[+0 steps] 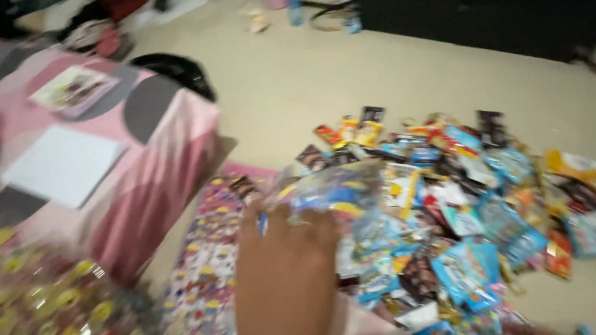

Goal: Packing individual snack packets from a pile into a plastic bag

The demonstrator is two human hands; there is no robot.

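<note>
**Head view: one hand lifting a clear packet over the pile**

I see one hand (285,270), rising from the bottom centre; which hand it is I cannot tell. Its fingers curl around a clear plastic packet (333,194) with blue and yellow contents, held at mid-frame. Just right of it, a heap of small colourful wrapped packets (469,221) spreads over the beige floor (316,72). A sticker sheet (208,273) lies left of the hand, beside a pink-covered bed (156,156) bearing a white paper (63,165). Everything is motion-blurred.
</note>
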